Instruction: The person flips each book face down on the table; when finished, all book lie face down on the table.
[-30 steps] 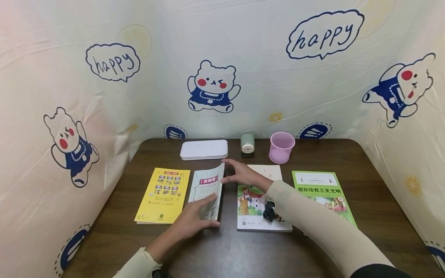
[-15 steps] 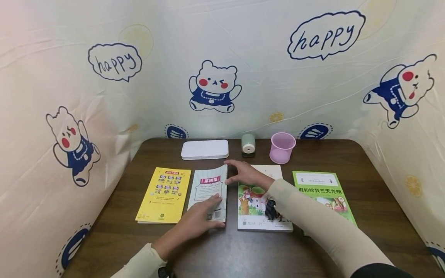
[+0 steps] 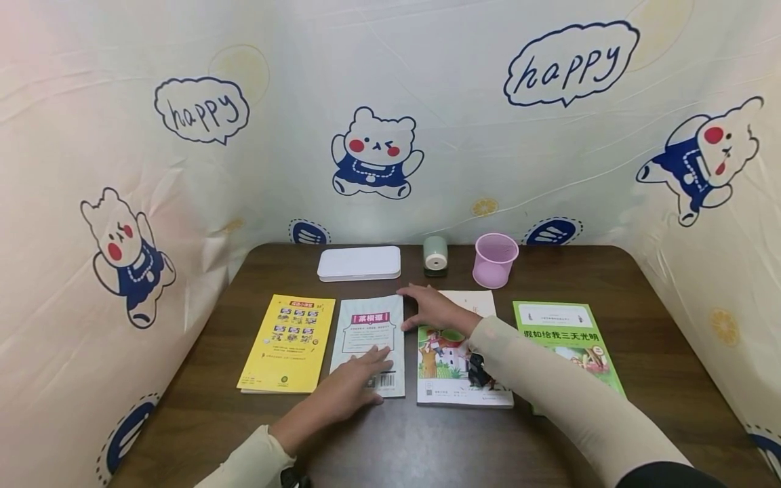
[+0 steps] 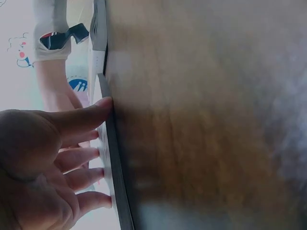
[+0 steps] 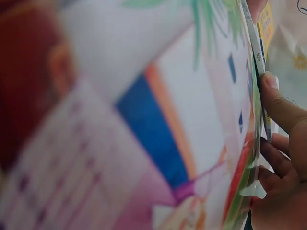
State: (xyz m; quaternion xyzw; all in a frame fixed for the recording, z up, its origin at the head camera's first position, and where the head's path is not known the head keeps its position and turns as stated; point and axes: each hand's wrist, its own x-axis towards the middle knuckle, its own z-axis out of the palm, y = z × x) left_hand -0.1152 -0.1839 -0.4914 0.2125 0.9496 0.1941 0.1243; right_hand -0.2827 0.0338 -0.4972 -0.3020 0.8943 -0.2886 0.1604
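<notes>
A pale grey-green book (image 3: pixel 370 337) lies flat on the dark wooden table (image 3: pixel 427 440), second in a row of books. My left hand (image 3: pixel 356 381) rests on its near end with straight fingers (image 4: pixel 79 158), the thumb along the book's edge. My right hand (image 3: pixel 430 308) reaches over a picture book (image 3: pixel 448 369) and touches the grey-green book's far right corner with its fingertips (image 5: pixel 276 103). Neither hand grips anything.
A yellow book (image 3: pixel 287 342) lies at the left of the row and a green book (image 3: pixel 564 335) at the right. Behind them stand a white flat box (image 3: pixel 358 262), a green sharpener (image 3: pixel 435 255) and a pink cup (image 3: pixel 495 258). Printed cloth walls three sides.
The grey-green book, tilted up on its edge a second ago, has come down flat on the table. Both hands followed it down and stay on it.
</notes>
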